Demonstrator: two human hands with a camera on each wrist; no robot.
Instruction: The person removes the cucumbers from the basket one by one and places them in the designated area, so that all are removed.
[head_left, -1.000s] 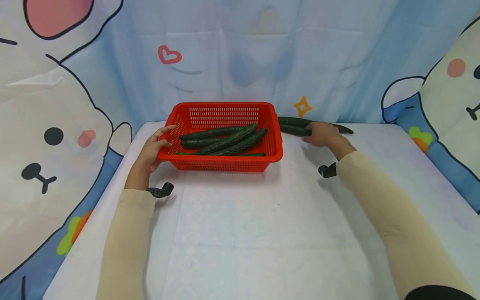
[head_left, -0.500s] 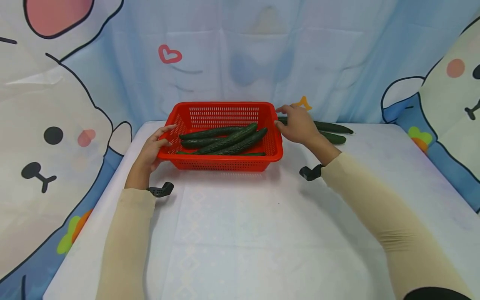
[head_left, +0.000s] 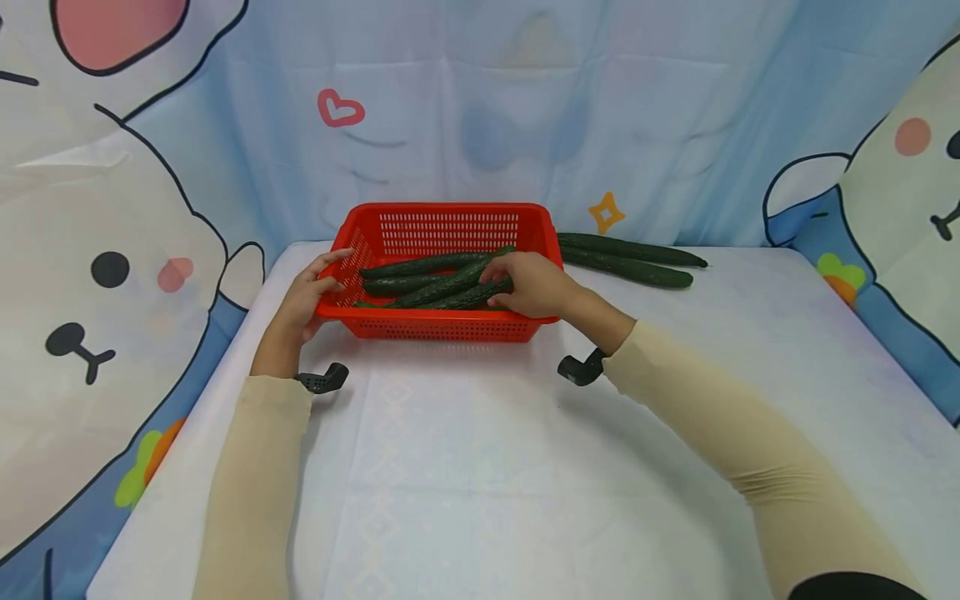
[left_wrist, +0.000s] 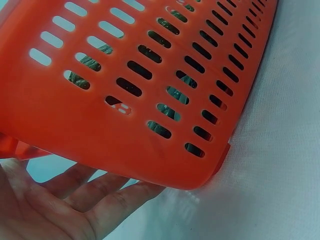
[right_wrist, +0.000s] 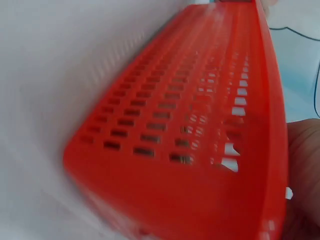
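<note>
At the far middle of the table, a red slotted basket [head_left: 450,275] is seen with several dark green cucumbers [head_left: 427,285] lying lengthwise inside it. The right hand [head_left: 528,285] is now placed over the basket's right end, fingers curled down onto the uppermost cucumbers; whether one is actually gripped cannot be told, since the fingertips are hidden behind it. A second ago this hand was resting on the two loose cucumbers [head_left: 626,254] on the cloth beside the basket; it has since been brought across the rim, and those two are left lying where they were, apart from the basket. Attention is thus judged to have shifted from the loose pair to the basket's contents. The left hand [head_left: 311,292] is kept against the basket's left rim as before, fingers nearly straight and pressed to the wall, nothing grasped; in the left wrist view the fingers [left_wrist: 107,192] are seen just beneath the basket's edge. A white tablecloth [head_left: 480,467] is spread under everything.
</note>
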